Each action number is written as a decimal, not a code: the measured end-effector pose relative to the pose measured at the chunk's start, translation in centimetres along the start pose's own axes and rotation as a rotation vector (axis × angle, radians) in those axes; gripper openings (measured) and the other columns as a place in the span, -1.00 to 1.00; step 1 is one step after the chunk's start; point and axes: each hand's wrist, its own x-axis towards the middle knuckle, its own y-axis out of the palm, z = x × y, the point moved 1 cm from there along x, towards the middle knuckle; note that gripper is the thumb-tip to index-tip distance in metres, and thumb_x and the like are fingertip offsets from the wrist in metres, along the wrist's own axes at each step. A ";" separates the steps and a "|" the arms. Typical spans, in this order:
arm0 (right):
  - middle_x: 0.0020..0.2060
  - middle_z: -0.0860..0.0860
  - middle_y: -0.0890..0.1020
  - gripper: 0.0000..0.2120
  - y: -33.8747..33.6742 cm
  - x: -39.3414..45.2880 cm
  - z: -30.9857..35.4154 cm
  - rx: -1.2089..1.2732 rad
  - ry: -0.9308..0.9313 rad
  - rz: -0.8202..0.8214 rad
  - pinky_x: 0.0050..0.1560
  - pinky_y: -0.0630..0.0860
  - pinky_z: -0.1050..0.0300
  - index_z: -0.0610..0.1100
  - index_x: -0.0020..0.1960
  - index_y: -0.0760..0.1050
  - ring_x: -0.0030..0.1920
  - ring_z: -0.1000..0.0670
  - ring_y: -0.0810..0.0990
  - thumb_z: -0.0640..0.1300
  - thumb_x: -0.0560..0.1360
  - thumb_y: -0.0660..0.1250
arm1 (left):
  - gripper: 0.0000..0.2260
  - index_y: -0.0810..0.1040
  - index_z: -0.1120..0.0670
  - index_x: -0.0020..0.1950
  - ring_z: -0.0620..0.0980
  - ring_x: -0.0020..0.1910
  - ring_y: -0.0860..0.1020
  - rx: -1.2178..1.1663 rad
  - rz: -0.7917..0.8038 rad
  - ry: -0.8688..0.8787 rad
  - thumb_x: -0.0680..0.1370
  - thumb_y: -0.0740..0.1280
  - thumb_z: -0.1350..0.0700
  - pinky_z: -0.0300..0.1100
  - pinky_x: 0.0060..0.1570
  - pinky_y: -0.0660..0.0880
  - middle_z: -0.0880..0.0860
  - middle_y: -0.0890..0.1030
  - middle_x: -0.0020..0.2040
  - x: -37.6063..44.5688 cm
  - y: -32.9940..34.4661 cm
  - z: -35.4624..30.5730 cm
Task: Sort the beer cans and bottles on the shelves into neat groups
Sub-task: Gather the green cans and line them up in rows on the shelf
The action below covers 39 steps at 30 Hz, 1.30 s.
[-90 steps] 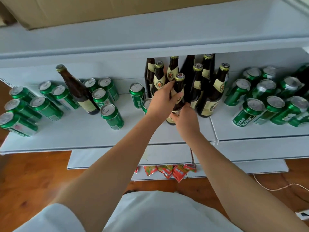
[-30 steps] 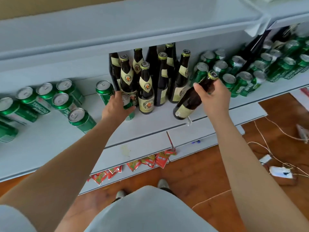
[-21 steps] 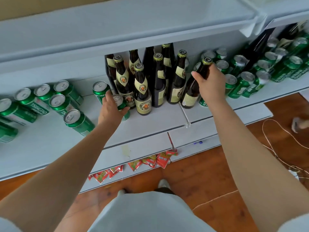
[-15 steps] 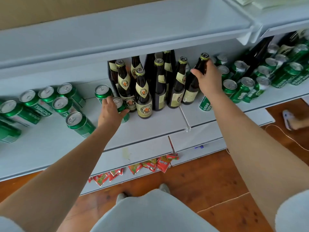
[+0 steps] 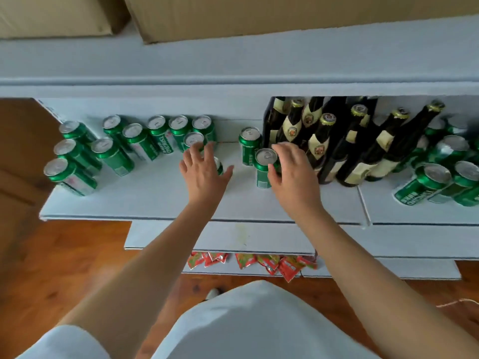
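Note:
Several green beer cans (image 5: 114, 156) stand grouped at the left of the white shelf (image 5: 155, 200). Dark brown bottles (image 5: 337, 151) cluster upright right of centre, and more green cans (image 5: 425, 182) lie beyond them on the right. My left hand (image 5: 204, 174) hovers with spread fingers over a loose green can (image 5: 219, 165), which is mostly hidden under it. My right hand (image 5: 293, 172) curls thumb and fingers round a standing green can (image 5: 263, 164) just left of the bottles. Another can (image 5: 249, 143) stands behind that one.
Cardboard boxes (image 5: 207, 16) sit on the top shelf. Red snack packets (image 5: 259, 263) lie on the low ledge beneath. The wooden floor (image 5: 64, 268) stretches left of the shelving, and my light clothing fills the bottom of the view.
My right hand let go of the bottle it stood beside the group and came left onto the can. My left hand left that can and reached left. The view swung left.

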 end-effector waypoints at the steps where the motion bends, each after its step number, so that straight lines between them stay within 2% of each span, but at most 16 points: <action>1: 0.27 -0.18 0.48 -0.57 2.0 0.7 0.5 -0.034 -0.001 0.132 0.25 0.48 -0.02 -0.27 0.36 0.41 0.27 -0.16 0.47 -0.15 0.54 0.33 | -0.40 0.37 0.02 0.42 0.22 0.32 0.37 -0.063 0.080 -0.073 0.46 0.43 -0.16 0.10 0.27 0.35 0.17 0.37 0.37 -0.1 0.1 1.2; 4: 0.48 -0.23 0.28 -0.37 6.3 2.2 0.8 -0.259 0.048 0.463 0.43 0.30 -0.12 -0.26 0.52 0.19 0.46 -0.23 0.27 -0.04 0.56 0.30 | -0.46 0.39 -0.05 0.39 0.19 0.15 0.54 -0.338 0.226 -0.137 0.47 0.46 -0.12 0.07 0.07 0.54 0.14 0.50 0.23 -0.3 0.1 3.3; 6: 0.49 -0.24 0.24 -0.34 8.0 2.8 0.6 -0.431 0.078 0.514 0.49 0.20 -0.07 -0.27 0.55 0.11 0.48 -0.24 0.22 -0.07 0.57 0.28 | -0.49 0.41 -0.04 0.37 0.18 0.08 0.57 -0.372 0.237 -0.092 0.48 0.46 -0.09 0.03 0.01 0.56 0.14 0.54 0.16 -0.4 -0.3 3.9; 8: 0.37 -0.23 0.41 -0.43 8.8 3.4 1.0 -0.544 0.107 0.449 0.42 0.28 -0.03 -0.30 0.50 0.22 0.38 -0.22 0.35 -0.20 0.55 0.30 | -0.50 0.42 -0.03 0.38 0.17 0.07 0.56 -0.381 0.239 -0.083 0.48 0.46 -0.06 -0.01 -0.02 0.54 0.14 0.54 0.14 -0.3 -0.7 4.7; 10: 0.15 -0.18 0.54 -0.57 9.1 3.8 1.7 -0.617 0.089 0.409 0.28 0.38 -0.05 -0.26 0.32 0.44 0.19 -0.21 0.46 -0.27 0.46 0.38 | -0.50 0.43 -0.03 0.38 0.17 0.04 0.57 -0.386 0.238 -0.086 0.48 0.46 -0.05 0.00 -0.02 0.55 0.13 0.54 0.11 -0.1 -1.0 6.2; 13: 0.00 -0.18 0.55 -0.72 8.9 4.1 2.8 -0.548 0.039 0.406 0.14 0.33 -0.11 -0.22 0.06 0.55 0.07 -0.23 0.45 -0.22 0.38 0.48 | -0.50 0.42 -0.02 0.35 0.15 0.00 0.58 -0.356 0.225 -0.082 0.47 0.47 -0.07 -0.05 -0.09 0.53 0.11 0.56 0.08 0.6 -1.7 9.6; 17: 0.12 -0.22 0.51 -0.56 9.3 3.2 6.2 -0.280 -0.010 0.460 0.10 0.40 -0.12 -0.27 0.23 0.52 0.15 -0.27 0.40 -0.09 0.43 0.49 | -0.45 0.38 0.09 0.36 0.15 0.10 0.57 -0.348 0.199 -0.125 0.46 0.49 -0.03 -0.03 0.01 0.54 0.14 0.56 0.20 2.4 -2.8 14.2; 21: 0.19 -0.16 0.48 -0.48 11.9 3.2 11.9 -0.083 -0.164 0.509 0.12 0.46 -0.09 -0.25 0.33 0.46 0.22 -0.21 0.37 -0.05 0.46 0.46 | -0.48 0.40 0.12 0.36 0.10 0.14 0.53 -0.307 0.175 -0.097 0.49 0.47 -0.01 -0.10 0.02 0.47 0.14 0.51 0.22 4.4 -3.8 17.9; 25: 0.20 -0.19 0.49 -0.47 15.6 5.1 16.8 -0.094 -0.299 0.530 0.08 0.51 -0.14 -0.29 0.31 0.45 0.23 -0.23 0.40 -0.08 0.44 0.47 | -0.47 0.37 0.11 0.46 0.08 0.18 0.52 -0.234 0.148 -0.061 0.55 0.41 -0.01 -0.17 -0.01 0.42 0.12 0.46 0.32 6.2 -4.3 20.3; 29: 0.31 -0.18 0.44 -0.33 18.2 7.2 19.1 -0.160 -0.328 0.592 0.15 0.48 -0.10 -0.28 0.50 0.25 0.31 -0.20 0.36 -0.10 0.50 0.42 | -0.48 0.37 0.13 0.48 0.11 0.25 0.49 -0.238 0.150 -0.058 0.57 0.38 -0.01 -0.13 0.09 0.44 0.13 0.43 0.37 7.1 -3.8 21.3; 31: 0.36 -0.16 0.43 -0.32 18.6 7.5 19.6 -0.125 -0.332 0.588 0.21 0.45 -0.07 -0.26 0.52 0.23 0.34 -0.17 0.37 -0.07 0.50 0.41 | -0.48 0.39 0.16 0.46 0.12 0.29 0.48 -0.235 0.126 -0.052 0.57 0.38 -0.03 -0.08 0.17 0.46 0.14 0.44 0.37 7.3 -4.0 21.5; 33: 0.34 -0.15 0.48 -0.42 17.7 7.3 18.9 -0.031 -0.286 0.440 0.25 0.46 -0.03 -0.25 0.46 0.34 0.32 -0.15 0.44 -0.02 0.53 0.36 | -0.53 0.45 0.17 0.41 0.12 0.29 0.48 -0.274 0.004 -0.024 0.58 0.35 -0.06 -0.03 0.19 0.49 0.14 0.47 0.34 7.2 -4.6 21.0; 35: 0.20 -0.14 0.56 -0.61 15.5 7.2 16.3 -0.042 -0.194 0.113 0.12 0.52 -0.02 -0.24 0.31 0.48 0.18 -0.16 0.53 -0.05 0.56 0.26 | -0.62 0.51 0.13 0.32 0.10 0.22 0.50 -0.350 -0.123 0.039 0.59 0.33 -0.05 -0.03 0.09 0.52 0.11 0.50 0.28 6.4 -5.6 19.3; 36: 0.15 -0.16 0.57 -0.67 14.4 7.5 14.0 -0.092 -0.129 0.027 0.07 0.54 -0.06 -0.25 0.26 0.50 0.12 -0.18 0.53 -0.11 0.56 0.24 | -0.65 0.52 0.11 0.30 0.10 0.20 0.50 -0.366 -0.136 0.088 0.58 0.34 -0.04 -0.05 0.05 0.51 0.09 0.49 0.26 5.6 -5.8 18.2; 37: 0.17 -0.19 0.54 -0.69 13.4 8.0 11.5 -0.170 -0.051 0.029 0.08 0.53 -0.10 -0.26 0.26 0.47 0.13 -0.21 0.51 -0.16 0.56 0.25 | -0.63 0.51 0.10 0.30 0.10 0.19 0.49 -0.355 -0.112 0.153 0.57 0.35 -0.05 -0.06 0.04 0.50 0.08 0.48 0.25 4.8 -5.7 17.0; 39: 0.35 -0.25 0.39 -0.52 12.1 9.2 6.9 -0.366 0.143 0.241 0.25 0.44 -0.12 -0.25 0.41 0.32 0.29 -0.25 0.40 -0.13 0.56 0.32 | -0.51 0.45 0.09 0.37 0.12 0.24 0.45 -0.243 0.007 0.283 0.52 0.38 -0.12 0.00 0.15 0.49 0.10 0.45 0.30 3.6 -4.6 15.0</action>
